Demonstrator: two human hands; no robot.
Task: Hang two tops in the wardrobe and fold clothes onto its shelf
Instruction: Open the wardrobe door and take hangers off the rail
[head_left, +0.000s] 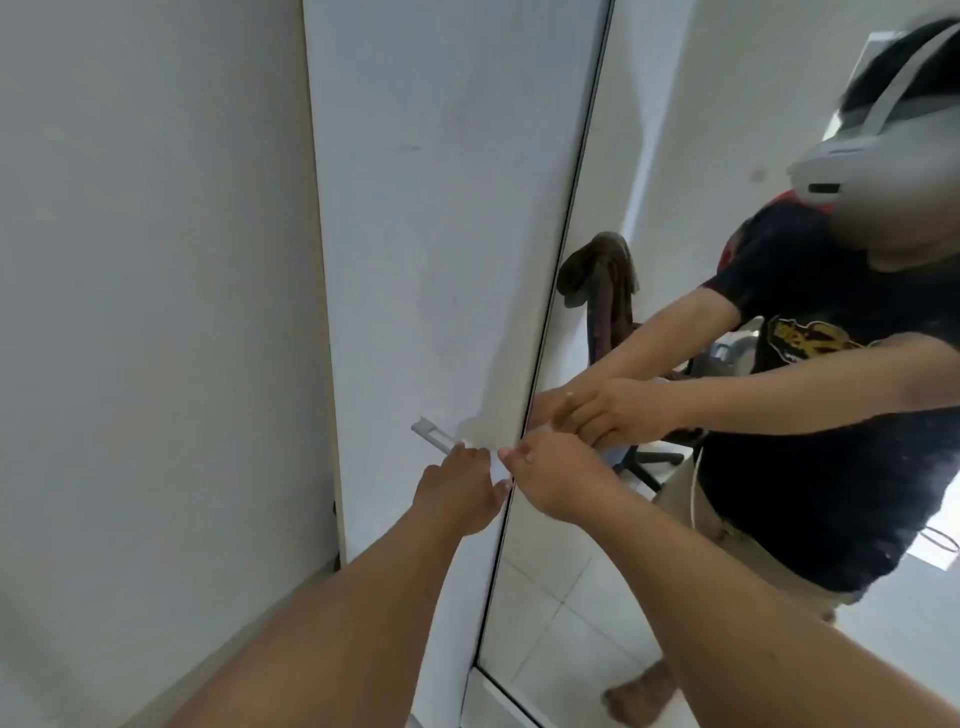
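Reaching forward, both bare arms meet at the seam between two wardrobe doors. The left hand (457, 491) lies on the white door (431, 260), fingers curled over the lower end of a pale bar handle (435, 440) that juts from the panel close to its right edge; the upper end of the handle stands free above the knuckles. The right hand (556, 475) sits just beside it, at the left edge of the mirrored door (623, 156). Its fingers are bent and its fingertips (511, 457) press at the dark seam where the two doors meet. Whether they grip a second handle or only the door's edge cannot be told, since the hand hides that spot. The two hands are near each other, not touching, with the seam between them.

The white door is shut flush, and its left edge runs along a plain grey wall (156, 260) that fills the left side of the view. Free room lies to the right and behind, as the mirror shows: a pale tiled floor (561, 613), an office chair (649, 457) on a dark star base with a brown cloth (608, 280) draped over its back, and the person in a dark printed T-shirt wearing a white headset (872, 140). No tops or folded clothes can be seen; the wardrobe's inside is hidden behind the closed doors.
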